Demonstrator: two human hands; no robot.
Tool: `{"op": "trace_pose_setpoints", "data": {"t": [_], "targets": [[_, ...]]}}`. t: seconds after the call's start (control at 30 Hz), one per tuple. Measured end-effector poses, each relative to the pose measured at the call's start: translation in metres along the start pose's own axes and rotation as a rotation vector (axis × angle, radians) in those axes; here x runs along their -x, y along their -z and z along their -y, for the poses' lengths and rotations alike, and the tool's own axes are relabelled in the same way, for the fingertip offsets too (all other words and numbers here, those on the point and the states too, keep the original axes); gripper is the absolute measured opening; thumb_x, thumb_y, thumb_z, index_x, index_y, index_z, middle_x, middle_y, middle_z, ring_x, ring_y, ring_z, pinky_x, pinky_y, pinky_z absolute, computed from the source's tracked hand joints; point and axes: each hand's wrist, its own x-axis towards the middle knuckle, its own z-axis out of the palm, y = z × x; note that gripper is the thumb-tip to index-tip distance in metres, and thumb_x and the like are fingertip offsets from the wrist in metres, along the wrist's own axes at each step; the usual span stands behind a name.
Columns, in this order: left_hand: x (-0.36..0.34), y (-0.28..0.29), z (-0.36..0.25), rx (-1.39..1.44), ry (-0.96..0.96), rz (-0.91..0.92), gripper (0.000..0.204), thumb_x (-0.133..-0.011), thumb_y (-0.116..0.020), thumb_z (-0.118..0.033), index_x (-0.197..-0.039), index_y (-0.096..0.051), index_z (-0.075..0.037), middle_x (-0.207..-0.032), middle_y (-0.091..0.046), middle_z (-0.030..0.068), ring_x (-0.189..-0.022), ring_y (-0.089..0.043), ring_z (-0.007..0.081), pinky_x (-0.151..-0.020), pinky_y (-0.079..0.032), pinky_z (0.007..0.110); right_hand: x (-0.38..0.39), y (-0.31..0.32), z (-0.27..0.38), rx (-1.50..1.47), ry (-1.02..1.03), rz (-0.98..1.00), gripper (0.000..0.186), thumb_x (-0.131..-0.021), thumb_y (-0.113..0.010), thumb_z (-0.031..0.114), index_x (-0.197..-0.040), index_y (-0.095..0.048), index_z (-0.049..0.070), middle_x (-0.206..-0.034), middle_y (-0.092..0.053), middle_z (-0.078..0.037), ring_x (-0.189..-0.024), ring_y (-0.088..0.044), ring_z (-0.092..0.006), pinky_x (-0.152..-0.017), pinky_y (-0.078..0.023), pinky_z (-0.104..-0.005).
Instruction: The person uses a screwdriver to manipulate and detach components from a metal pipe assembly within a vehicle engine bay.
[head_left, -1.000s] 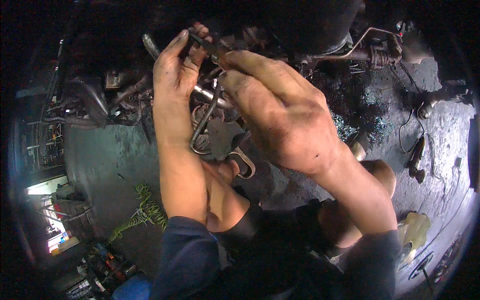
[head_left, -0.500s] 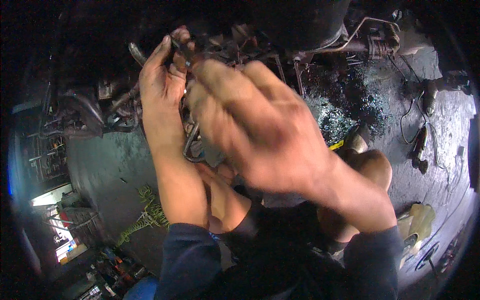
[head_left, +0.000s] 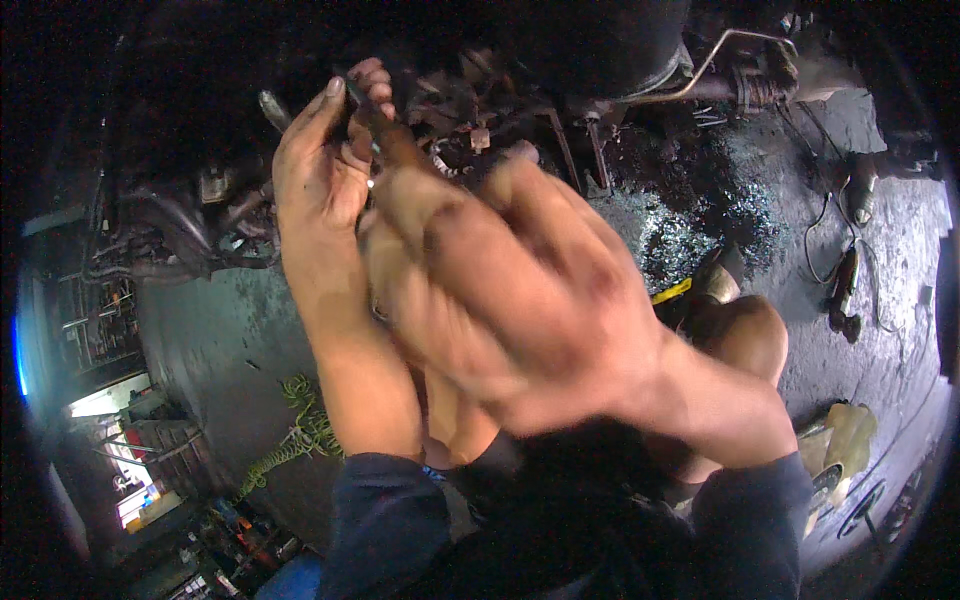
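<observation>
My left hand is raised under the dark machinery, its fingers and thumb closed round a dark, slim rod-like piece. What kind of tool or part it is does not show. Close in front, my right hand is curled and blurred by motion. Its forefinger reaches toward the lower end of the dark piece, and whatever lies in its palm is hidden. A small bright spot shows between the two hands.
Greasy vehicle parts hang across the top, with a bent metal pipe at the right. Wet, oily patches mark the floor. A coiled yellow-green hose lies lower left; a lamp-like tool with a cable lies right.
My right hand has turned and shifted slightly down. The bent metal bar seen below it before is now hidden behind it. My left hand keeps its hold with little movement.
</observation>
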Motion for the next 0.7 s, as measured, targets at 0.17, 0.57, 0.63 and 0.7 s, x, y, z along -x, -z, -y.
{"op": "trace_pose_setpoints", "data": {"t": [0.17,0.57,0.63,0.7], "targets": [[0.006,-0.002,0.002,-0.010,0.006,-0.006,0.029,-0.101,-0.056,-0.010,-0.118,-0.060,0.014,-0.102,-0.070,0.0196,-0.091,-0.071,0.0240,-0.084,-0.061,0.032,0.003,-0.005,-0.001,-0.029,-0.067,0.061,0.027,-0.069,-0.068,0.020,-0.091,-0.069,0.003,-0.109,-0.062,-0.013,-0.083,-0.057,-0.0282,-0.067,-0.050,-0.0372],[0.012,-0.004,0.007,-0.073,-0.049,0.026,0.032,-0.102,-0.055,-0.012,-0.120,-0.059,0.014,-0.100,-0.070,0.0182,-0.091,-0.070,0.0217,-0.084,-0.060,0.030,0.000,-0.008,-0.008,-0.001,0.024,-0.044,0.029,-0.070,-0.068,0.025,-0.089,-0.070,0.003,-0.091,-0.059,-0.008,-0.082,-0.055,-0.0274,-0.064,-0.047,-0.0376],[0.005,0.000,-0.002,-0.006,0.066,0.060,0.032,-0.103,-0.055,-0.012,-0.121,-0.059,0.013,-0.100,-0.070,0.0180,-0.091,-0.070,0.0218,-0.084,-0.059,0.029,0.001,-0.012,-0.006,-0.022,-0.083,-0.010,0.029,-0.069,-0.067,0.026,-0.088,-0.070,0.005,-0.090,-0.058,-0.007,-0.081,-0.055,-0.0260,-0.063,-0.046,-0.0365],[0.000,-0.002,-0.011,0.044,0.148,0.086,0.032,-0.103,-0.055,-0.013,-0.122,-0.059,0.013,-0.100,-0.071,0.0178,-0.091,-0.070,0.0218,-0.083,-0.059,0.029,-0.002,-0.008,0.003,-0.020,-0.068,-0.073,0.028,-0.069,-0.067,0.026,-0.088,-0.070,0.005,-0.090,-0.059,-0.007,-0.082,-0.056,-0.0253,-0.063,-0.046,-0.0360]]}}
